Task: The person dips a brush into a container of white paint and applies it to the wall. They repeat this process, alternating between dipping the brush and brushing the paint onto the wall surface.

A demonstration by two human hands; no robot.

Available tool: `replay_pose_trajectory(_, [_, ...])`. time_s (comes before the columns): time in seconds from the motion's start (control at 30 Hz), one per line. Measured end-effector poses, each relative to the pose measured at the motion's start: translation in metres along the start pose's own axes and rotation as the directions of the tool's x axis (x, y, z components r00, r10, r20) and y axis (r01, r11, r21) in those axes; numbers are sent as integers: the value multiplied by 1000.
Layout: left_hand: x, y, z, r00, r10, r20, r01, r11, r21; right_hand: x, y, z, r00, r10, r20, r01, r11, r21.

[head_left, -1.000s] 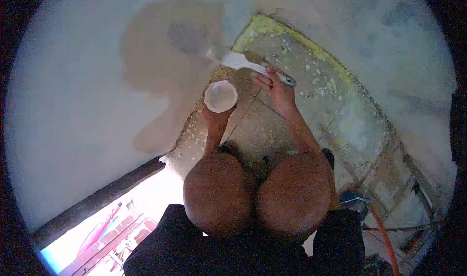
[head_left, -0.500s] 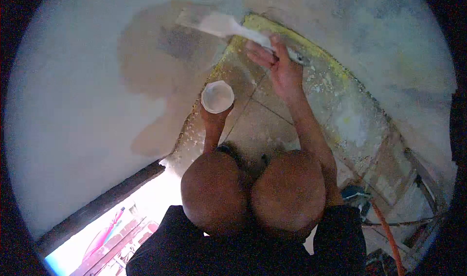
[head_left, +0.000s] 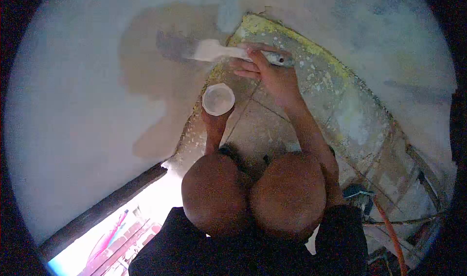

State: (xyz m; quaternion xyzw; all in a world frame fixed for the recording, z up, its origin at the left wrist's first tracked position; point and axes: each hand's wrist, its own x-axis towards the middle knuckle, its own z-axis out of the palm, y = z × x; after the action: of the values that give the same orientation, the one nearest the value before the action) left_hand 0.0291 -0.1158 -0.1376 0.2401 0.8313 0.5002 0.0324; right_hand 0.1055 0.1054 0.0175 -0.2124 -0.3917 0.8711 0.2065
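My right hand (head_left: 272,74) is closed round the handle of a wide white brush (head_left: 209,50), whose bristle end points left against the pale left wall (head_left: 78,91). A dark shadow lies on the wall around the brush's far end, so the bristles are hard to make out. Below, my left hand (head_left: 217,119) holds a white cup (head_left: 218,99) upright with its open top facing me. The inside of the cup looks pale.
Tiled floor (head_left: 265,125) with white spatters and a yellowish edge (head_left: 311,45) meets the walls in a corner. At lower right are a wooden frame (head_left: 423,178) and an orange hose or cord (head_left: 391,234). A bright opening lies at lower left.
My right hand has moved slightly left and down, and the brush has swung lower to lie nearly level. My left hand and the cup have hardly moved.
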Motion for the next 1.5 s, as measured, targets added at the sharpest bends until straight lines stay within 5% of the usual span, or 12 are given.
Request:
replay_pose_trajectory(0.23, [-2, -3, -2, 1000, 8, -2, -8, 1000, -14, -30, -68, 28, 904, -286, 317, 264, 958, 112])
replay_pose_trajectory(0.43, [-3, -4, -1, 1000, 18, -3, -18, 999, -30, 28, 17, -8, 938, -283, 202, 192, 906, 377])
replay_pose_trajectory(0.53, [-4, -5, 0, 1000, 22, -7, -22, 999, -33, 24, 56, -27, 978, -144, 154, 131, 987, 88])
replay_pose_trajectory(0.57, [-4, -5, 0, 1000, 26, -7, -27, 999, -35, 33, 69, -60, 940, 234, 249, -328, 821, 467])
replay_pose_trajectory(0.6, [-5, -6, 0, 1000, 25, -7, -25, 999, -35, 37, 84, -78, 736, 489, 468, -654, 336, 678])
replay_pose_trajectory(0.63, [-7, -6, -1, 1000, 24, -6, -24, 999, -34, 32, 105, -79, 732, 492, 470, -657, 329, 679])
replay_pose_trajectory(0.67, [-8, -7, 0, 1000, 29, -9, -29, 999, -38, 23, 124, -77, 917, 345, 200, -399, 796, 455])
replay_pose_trajectory(0.7, [-8, -7, 1, 999, 32, -10, -32, 999, -43, 17, 130, -73, 999, 37, 26, -39, 998, 45])
replay_pose_trajectory(0.87, [-9, -5, 3, 996, 63, -62, -69, 993, -96, -3, 91, -88, 999, 7, -47, -12, 994, -110])
replay_pose_trajectory(1.07, [1, -40, -2, 936, -125, 328, 198, 960, -200, -50, 5, -108, 994, 25, -107, -45, 982, -183])
replay_pose_trajectory(1.27, [6, 44, -11, 990, 23, 140, -59, 965, 254, -77, -23, -78, 990, 62, 124, -6, 915, -403])
replay_pose_trajectory(1.5, [8, 44, -17, 961, 119, 250, -170, 967, 192, -86, -8, -55, 980, 88, 179, 21, 845, -535])
